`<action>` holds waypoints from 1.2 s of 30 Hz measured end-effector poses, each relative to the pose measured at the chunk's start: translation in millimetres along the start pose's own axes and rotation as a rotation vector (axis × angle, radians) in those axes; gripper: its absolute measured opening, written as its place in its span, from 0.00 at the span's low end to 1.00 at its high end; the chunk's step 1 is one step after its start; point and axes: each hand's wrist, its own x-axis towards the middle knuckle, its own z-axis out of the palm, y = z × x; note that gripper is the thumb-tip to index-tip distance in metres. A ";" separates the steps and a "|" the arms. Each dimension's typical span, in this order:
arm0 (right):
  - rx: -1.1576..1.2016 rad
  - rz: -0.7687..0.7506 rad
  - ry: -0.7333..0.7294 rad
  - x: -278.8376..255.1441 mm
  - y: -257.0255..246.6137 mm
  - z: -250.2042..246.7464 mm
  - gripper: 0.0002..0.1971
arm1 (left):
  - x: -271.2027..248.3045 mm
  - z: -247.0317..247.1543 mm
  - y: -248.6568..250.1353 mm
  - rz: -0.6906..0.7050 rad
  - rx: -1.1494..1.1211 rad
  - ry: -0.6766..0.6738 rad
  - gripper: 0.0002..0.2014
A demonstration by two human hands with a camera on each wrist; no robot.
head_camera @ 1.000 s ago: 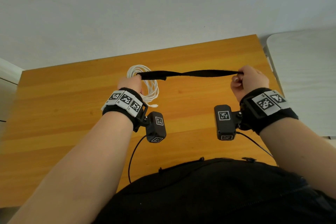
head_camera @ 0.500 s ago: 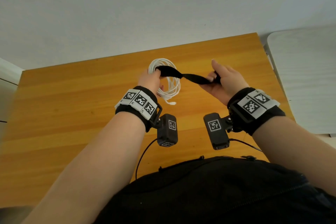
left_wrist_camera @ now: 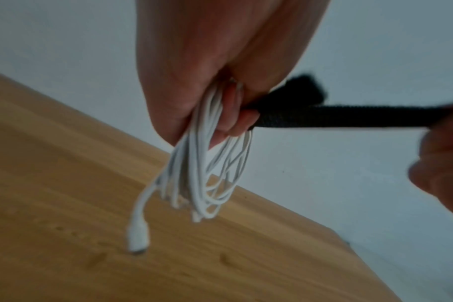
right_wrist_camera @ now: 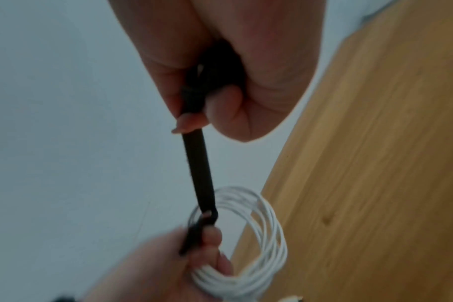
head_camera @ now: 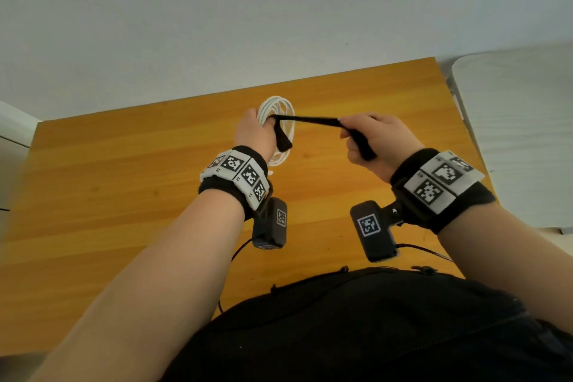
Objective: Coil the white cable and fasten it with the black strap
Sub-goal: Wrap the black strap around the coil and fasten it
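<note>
The white cable (head_camera: 280, 107) is coiled into several loops and held above the wooden table (head_camera: 124, 180). My left hand (head_camera: 257, 133) grips the coil (left_wrist_camera: 207, 163) together with one end of the black strap (left_wrist_camera: 336, 117); a short strap tail (head_camera: 282, 139) hangs below the fingers. A white plug (left_wrist_camera: 138, 239) dangles from the coil. My right hand (head_camera: 372, 141) grips the strap's other part (right_wrist_camera: 197, 167), fingers curled round it, with its free end (head_camera: 362, 144) sticking out of the fist. The strap (head_camera: 310, 120) runs taut between both hands. The coil (right_wrist_camera: 261, 245) shows in the right wrist view too.
The table's far edge meets a pale wall (head_camera: 279, 9). A white surface (head_camera: 521, 133) adjoins the table at the right. Wrist cameras (head_camera: 269, 223) hang under both wrists, with thin black wires (head_camera: 424, 250) trailing toward my dark-clothed body.
My right hand has closed round the strap and pulled it taut to the right. My left hand with the coil and the strap end moved a little further away over the table.
</note>
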 end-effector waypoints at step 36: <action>-0.135 -0.067 -0.036 3.4 -1.2 16.6 0.12 | -41.8 -6.1 41.3 0.108 -0.374 -0.330 0.21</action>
